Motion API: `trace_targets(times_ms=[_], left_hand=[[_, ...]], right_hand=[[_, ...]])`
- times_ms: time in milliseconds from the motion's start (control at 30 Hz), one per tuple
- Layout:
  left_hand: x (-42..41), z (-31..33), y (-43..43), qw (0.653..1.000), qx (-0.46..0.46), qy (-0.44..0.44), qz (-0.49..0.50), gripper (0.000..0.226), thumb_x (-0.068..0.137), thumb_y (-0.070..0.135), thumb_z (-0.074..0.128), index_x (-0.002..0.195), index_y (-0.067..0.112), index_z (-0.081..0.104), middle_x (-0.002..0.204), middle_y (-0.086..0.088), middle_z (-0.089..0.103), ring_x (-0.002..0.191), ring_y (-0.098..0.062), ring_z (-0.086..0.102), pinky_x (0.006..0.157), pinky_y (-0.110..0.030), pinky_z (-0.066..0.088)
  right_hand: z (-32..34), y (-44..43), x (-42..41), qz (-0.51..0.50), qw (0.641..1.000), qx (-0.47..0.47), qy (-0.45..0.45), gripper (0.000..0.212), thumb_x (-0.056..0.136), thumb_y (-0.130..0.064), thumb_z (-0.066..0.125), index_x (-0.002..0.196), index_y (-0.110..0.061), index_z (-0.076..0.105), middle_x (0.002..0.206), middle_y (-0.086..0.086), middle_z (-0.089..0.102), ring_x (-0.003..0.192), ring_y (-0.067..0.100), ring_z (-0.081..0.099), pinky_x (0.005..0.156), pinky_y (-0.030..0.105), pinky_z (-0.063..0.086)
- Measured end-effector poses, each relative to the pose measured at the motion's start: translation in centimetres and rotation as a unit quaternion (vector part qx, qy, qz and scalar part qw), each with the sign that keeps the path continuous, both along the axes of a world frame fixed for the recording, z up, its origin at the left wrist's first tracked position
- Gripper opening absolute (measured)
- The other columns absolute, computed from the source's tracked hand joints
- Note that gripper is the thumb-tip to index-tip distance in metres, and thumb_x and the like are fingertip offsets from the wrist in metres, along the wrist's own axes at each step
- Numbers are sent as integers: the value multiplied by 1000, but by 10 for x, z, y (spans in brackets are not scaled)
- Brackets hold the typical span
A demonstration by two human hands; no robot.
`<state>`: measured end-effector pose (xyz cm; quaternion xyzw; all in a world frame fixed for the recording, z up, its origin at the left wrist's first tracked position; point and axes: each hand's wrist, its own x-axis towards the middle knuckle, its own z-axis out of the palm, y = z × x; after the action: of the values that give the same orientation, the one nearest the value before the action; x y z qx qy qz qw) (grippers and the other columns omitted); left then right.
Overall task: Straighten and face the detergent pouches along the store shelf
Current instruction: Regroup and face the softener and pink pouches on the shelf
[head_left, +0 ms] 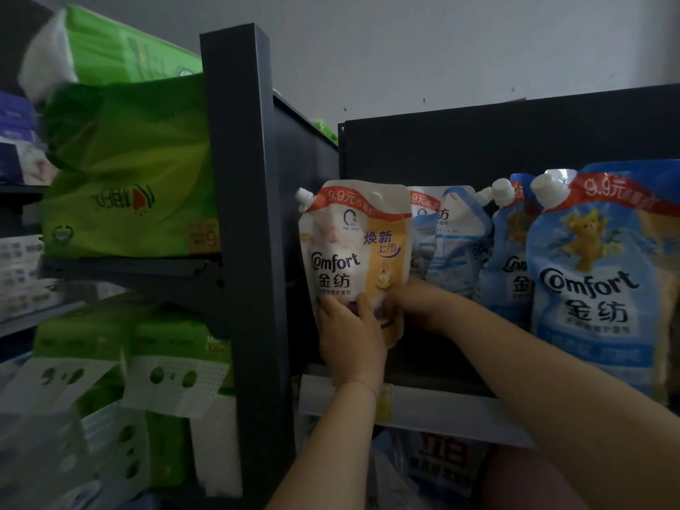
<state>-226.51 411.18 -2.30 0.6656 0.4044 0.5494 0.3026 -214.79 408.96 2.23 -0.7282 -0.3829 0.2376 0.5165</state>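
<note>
Just right of the shelf post (243, 215), white-gold pouch (353, 252) stands upright on the shelf (441, 403), blue pouches (603, 281) crowding further right, left hand (349, 336) and right hand (412, 303) each with grip holding its lower corners.

— On the dark shelf (434, 366)?
— Blue pouches (596, 281), upright, side by side. White pouch (353, 248) at the left end, by the post (243, 215).
— All facing front?
— No. Second pouch (454, 248) turned, back showing.
</note>
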Motion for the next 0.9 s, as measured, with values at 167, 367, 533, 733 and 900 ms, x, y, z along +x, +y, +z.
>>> trace_targets(times_ms=[167, 367, 533, 733, 900], left_hand=[[2, 1, 0, 999, 23, 38, -7, 40, 93, 36, 57, 120, 7, 47, 124, -10, 55, 113, -28, 55, 80, -34, 45], [3, 2, 1, 998, 19, 36, -42, 43, 90, 28, 62, 121, 4, 45, 128, -14, 50, 118, -29, 50, 88, -36, 44], [8, 1, 6, 998, 16, 35, -56, 48, 88, 27, 64, 122, 3, 41, 128, -17, 45, 116, -36, 49, 87, -41, 43], [2, -2, -1, 993, 70, 92, -11, 48, 91, 37, 59, 122, 6, 39, 126, -14, 47, 111, -31, 52, 69, -30, 35], [-2, 0, -8, 986, 122, 115, -23, 28, 93, 35, 56, 103, 12, 43, 113, -11, 50, 98, -29, 54, 65, -31, 33]], right_hand=[[5, -7, -16, -46, 996, -17, -76, 44, 80, -4, 67, 124, -3, 59, 122, 14, 64, 114, 30, 59, 98, 41, 49], [3, -18, -20, -69, 985, -65, -147, 38, 94, -20, 57, 128, -4, 57, 129, 16, 59, 119, 30, 55, 98, 34, 47], [4, -32, -20, -67, 975, -59, -201, 28, 88, -31, 65, 106, -9, 67, 107, 11, 68, 99, 23, 62, 76, 28, 52], [8, -68, -29, -63, 942, -69, -321, 17, 90, -29, 60, 90, -11, 62, 91, 2, 60, 87, 17, 57, 71, 27, 49], [11, -96, -33, -41, 901, -129, -412, 26, 88, -31, 59, 107, -13, 60, 109, 6, 61, 96, 22, 58, 86, 38, 54]])
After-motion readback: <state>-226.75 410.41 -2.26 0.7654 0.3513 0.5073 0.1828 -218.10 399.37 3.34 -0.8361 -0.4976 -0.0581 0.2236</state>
